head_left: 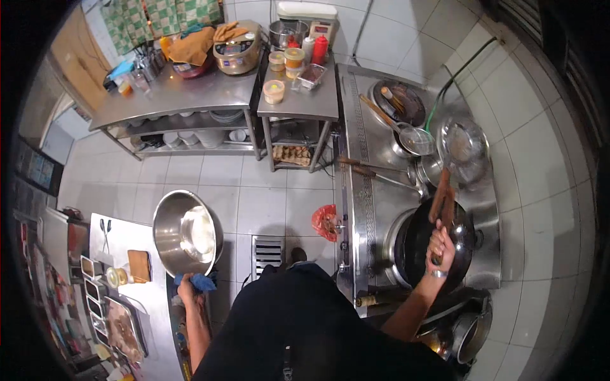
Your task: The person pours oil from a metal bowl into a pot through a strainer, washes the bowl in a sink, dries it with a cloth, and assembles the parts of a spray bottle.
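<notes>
Bowl (168,232) may tip if cloth (204,282) slips; left hand (186,289) clamps fingers on it; right hand (440,245) wraps fingers round wooden handle (436,259) above wok (414,254).

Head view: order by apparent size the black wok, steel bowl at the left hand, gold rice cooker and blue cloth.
1. Black wok and steel bowl: alike, wok partly covered, so unranked
2. Gold rice cooker
3. Blue cloth

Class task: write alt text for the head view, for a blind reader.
A person's left hand holds a blue cloth at the rim of a metal bowl; the right hand grips a wooden handle above a black wok.
</notes>
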Available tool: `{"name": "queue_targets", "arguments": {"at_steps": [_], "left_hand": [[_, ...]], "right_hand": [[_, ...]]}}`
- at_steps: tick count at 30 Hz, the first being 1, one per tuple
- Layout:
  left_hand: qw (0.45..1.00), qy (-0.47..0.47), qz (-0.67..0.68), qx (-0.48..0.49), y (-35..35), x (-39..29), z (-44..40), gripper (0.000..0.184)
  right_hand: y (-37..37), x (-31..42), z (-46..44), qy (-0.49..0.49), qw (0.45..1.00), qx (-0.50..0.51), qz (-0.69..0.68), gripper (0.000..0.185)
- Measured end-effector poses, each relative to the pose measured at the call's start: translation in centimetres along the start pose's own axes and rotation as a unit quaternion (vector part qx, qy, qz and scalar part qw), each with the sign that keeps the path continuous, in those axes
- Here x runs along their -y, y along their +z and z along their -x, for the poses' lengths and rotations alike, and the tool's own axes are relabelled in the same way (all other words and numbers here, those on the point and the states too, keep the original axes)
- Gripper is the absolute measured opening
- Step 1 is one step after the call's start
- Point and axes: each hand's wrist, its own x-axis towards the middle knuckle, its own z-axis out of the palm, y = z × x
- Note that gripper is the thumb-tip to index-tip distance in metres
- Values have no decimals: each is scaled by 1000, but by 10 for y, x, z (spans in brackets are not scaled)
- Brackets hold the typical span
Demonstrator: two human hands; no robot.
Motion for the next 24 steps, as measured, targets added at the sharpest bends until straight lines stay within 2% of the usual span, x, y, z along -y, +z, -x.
{"name": "queue_targets", "arguments": {"at_steps": [4, 6, 9, 11, 14, 18, 19, 22, 23, 24], "left_hand": [[998, 20, 55, 4, -22, 6, 12, 11], [996, 3, 57, -67, -9, -1, 50, 10], [992, 11, 98, -77, -31, 20, 53, 8], [990, 5, 108, -92, -40, 27, 59, 7], [987, -5, 86, -139, -37, 29, 82, 6], [990, -27, 116, -76, -59, 42, 79, 4], [990, -32, 127, -49, -62, 45, 77, 4], [988, -19, 118, -100, -46, 43, 81, 6], [988, -19, 118, -101, -41, 43, 83, 6], [989, -16, 116, -89, -38, 42, 85, 7]], "right_hand": [[-23, -8, -108, 57, 997, 25, -42, 30], [-32, -15, -148, 84, 994, 25, -60, 28], [-51, -32, -198, 91, 995, 20, -27, 23], [-61, -45, -216, 68, 997, -28, 36, 20], [-77, -57, -238, 55, 996, -56, 52, 18], [-99, -71, -257, 63, 993, -65, 70, 15], [-104, -75, -259, 64, 994, -55, 66, 20], [-95, -93, -261, 41, 987, -108, 115, 23], [-92, -98, -261, 29, 977, -113, 177, 27], [-93, -101, -261, 31, 977, -113, 177, 27]]}}
